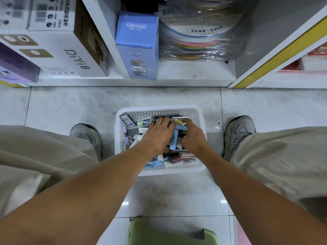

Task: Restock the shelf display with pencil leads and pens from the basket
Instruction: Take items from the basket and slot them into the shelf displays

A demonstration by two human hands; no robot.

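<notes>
A green stool (172,234) sits at the near edge of the view, on the floor (70,106) between the person's legs. Beyond it a white basket (201,142) stands on the floor between the two shoes, presumably set there so both hands reach it while facing the shelf. It holds a loose heap of small packs (174,140), judged to be pencil leads and pens; none has yet gone to the shelf. The left hand (157,134) lies palm down on the heap toward the basket's far left, fingers spread and fairly straight, pressing or sifting rather than gripping. The right hand (192,137) is beside it, toward the right wall, fingers curled down into the packs; whether they clamp on anything cannot be told. A light blue pack (175,138) between the hands lies flat, its long axis running near to far; the other packs point every way. Farther off, the bottom shelf (194,75) carries a blue box (137,46), wrapped discs (200,32) and white cartons (58,50).
</notes>
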